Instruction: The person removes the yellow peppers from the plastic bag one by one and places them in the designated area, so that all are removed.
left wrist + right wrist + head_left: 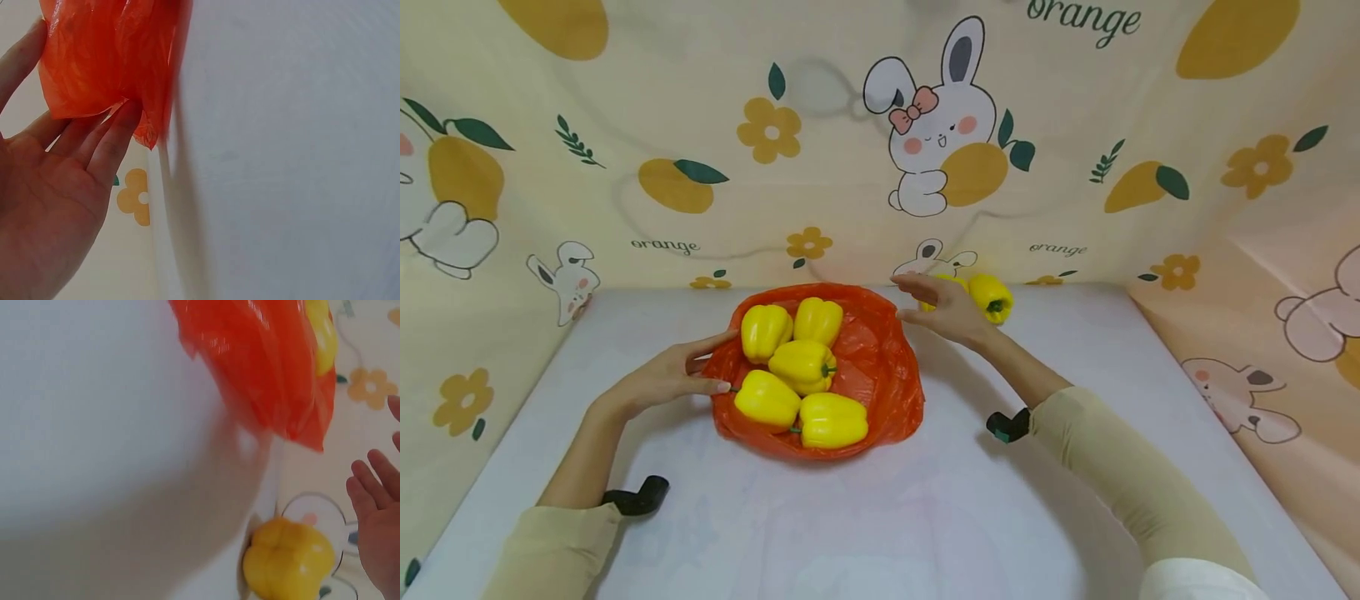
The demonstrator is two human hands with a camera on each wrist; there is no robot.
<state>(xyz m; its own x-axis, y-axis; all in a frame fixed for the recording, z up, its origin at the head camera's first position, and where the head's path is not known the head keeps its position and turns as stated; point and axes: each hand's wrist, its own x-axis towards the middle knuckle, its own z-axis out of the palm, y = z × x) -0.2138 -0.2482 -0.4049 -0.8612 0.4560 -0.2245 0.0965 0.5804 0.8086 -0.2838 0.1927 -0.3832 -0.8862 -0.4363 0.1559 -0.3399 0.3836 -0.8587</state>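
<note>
A red plastic bag [891,375] sits on the table with its mouth spread wide and several yellow bell peppers [833,421] inside. At the bag's left side, my left hand [658,379] touches the plastic with thumb and fingers extended. The left wrist view shows those fingers [115,140] passing against the bag's edge, their tips partly hidden by it. My right hand [951,315] hovers beside the bag's upper right rim, fingers extended and holding nothing. In the right wrist view, a gap separates that hand [381,519] from the bag [262,381].
Behind the right hand, two more yellow bell peppers [991,298] lie by the back wall, one partly hidden by the hand. A printed cloth [835,192] with rabbits and fruit encloses the white table [880,525] at the back and sides.
</note>
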